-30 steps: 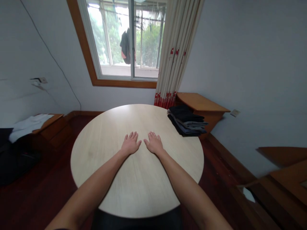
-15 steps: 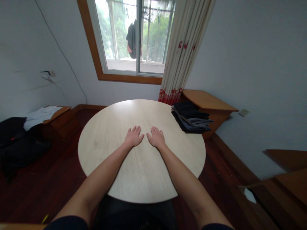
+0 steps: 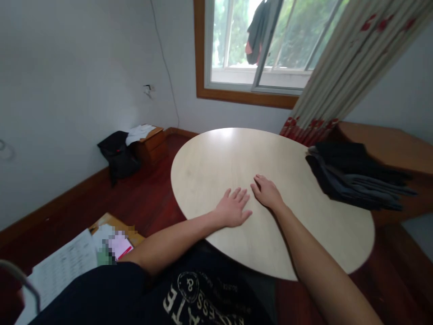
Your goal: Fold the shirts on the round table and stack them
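My left hand (image 3: 233,208) lies flat, palm down, on the round pale wooden table (image 3: 216,158), fingers spread and holding nothing. My right hand (image 3: 267,192) rests flat beside it, just to the right, fingers stretched out and also empty. The two hands almost touch at the thumbs. A stack of folded dark clothes (image 3: 355,180) sits at the table's right edge, well apart from my right hand.
A low wooden cabinet (image 3: 150,142) with white cloth on top and a black bag (image 3: 118,155) stand by the left wall. Papers on a board (image 3: 77,259) lie at lower left. A wooden unit (image 3: 389,140), curtain (image 3: 341,76) and window (image 3: 257,45) are behind the table.
My view has swung left and tilted, so the table now sits to the right and the papers at lower left appear. Both hands stay flat on the tabletop.
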The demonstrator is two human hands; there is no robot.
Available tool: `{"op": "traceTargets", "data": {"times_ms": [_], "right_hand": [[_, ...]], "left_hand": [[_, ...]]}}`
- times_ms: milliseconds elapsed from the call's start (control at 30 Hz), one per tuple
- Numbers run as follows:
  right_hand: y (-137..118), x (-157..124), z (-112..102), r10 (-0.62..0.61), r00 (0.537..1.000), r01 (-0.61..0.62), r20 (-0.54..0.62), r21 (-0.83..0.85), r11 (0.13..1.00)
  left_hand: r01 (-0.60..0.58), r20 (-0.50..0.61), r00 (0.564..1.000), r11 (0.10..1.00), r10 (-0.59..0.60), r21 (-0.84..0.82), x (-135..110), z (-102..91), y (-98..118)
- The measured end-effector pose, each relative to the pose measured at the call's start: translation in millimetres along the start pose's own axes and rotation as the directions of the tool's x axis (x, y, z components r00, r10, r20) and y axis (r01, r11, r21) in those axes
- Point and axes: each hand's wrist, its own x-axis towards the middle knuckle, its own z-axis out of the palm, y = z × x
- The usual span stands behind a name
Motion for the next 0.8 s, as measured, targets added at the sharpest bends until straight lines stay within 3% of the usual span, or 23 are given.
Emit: {"op": "traceTargets", "data": {"times_ms": [67,133,233,300,400,467,533,567,600,633,700,733,800], "right_hand": [[-1.6,0.3,1.4,-0.123,0.992,0.121,-0.001,0.184,0.975],[-4.5,0.7,1.4,-0.150,0.989,0.147,-0.020,0.347,0.926],[-7.3,1.6,-0.5,-0.036,0.998,0.055,-0.053,0.422,0.905],[-7.0,2.6,-2.3,0.013,0.998,0.013,-0.067,0.383,0.923],[-5.1,3.9,-5.3,0.011,0.999,0.005,-0.045,0.331,0.943],[-4.7,4.1,-7.0,0.016,1.000,-0.011,-0.014,0.325,0.946],[-5.1,4.0,-8.1,0.027,1.000,-0.029,0.013,0.324,0.946],[-5.4,3.9,-8.3,0.030,0.999,-0.036,0.022,0.323,0.946],[-5.5,3.8,-8.4,0.030,0.999,-0.039,0.030,0.323,0.946],[-5.4,3.8,-8.4,0.030,0.999,-0.040,0.036,0.324,0.945],[-4.5,4.0,-7.9,0.022,0.999,-0.037,0.050,0.330,0.943],[-3.8,4.1,-7.6,0.016,0.998,-0.034,0.056,0.333,0.942],[-2.2,4.5,-7.0,0.005,0.998,-0.026,0.063,0.328,0.944]], "left_hand": [[-0.013,-0.012,1.000,1.000,0.012,-0.017,-33.6,2.9,22.4],[-0.067,-0.051,0.997,0.996,0.064,-0.055,-63.3,8.2,43.5],[-0.187,-0.135,0.977,0.966,0.164,-0.179,-94.9,17.9,64.3],[-0.301,-0.156,0.953,0.879,0.260,-0.370,-107.3,21.2,66.2],[-0.318,-0.143,0.931,0.552,0.336,-0.771,-119.1,13.6,46.6],[-0.205,-0.126,0.965,0.359,0.232,-0.910,-126.6,0.1,17.1],[-0.140,-0.159,0.987,0.360,-0.024,-0.922,-136.3,-16.2,-25.9],[-0.109,-0.195,0.964,0.399,-0.182,-0.910,-142.4,-23.8,-51.9],[-0.057,-0.218,0.922,0.444,-0.321,-0.894,-149.6,-30.4,-80.3],[0.018,-0.246,0.850,0.493,-0.465,-0.870,-158.2,-35.5,-110.2],[0.241,-0.341,0.617,0.583,-0.709,-0.776,-179.8,-40.2,-170.3],[0.393,-0.372,0.488,0.579,-0.790,-0.714,-193.0,-39.4,-198.2],[0.513,-0.375,0.365,0.521,-0.852,-0.682,-223.6,-31.8,-245.1]]}}
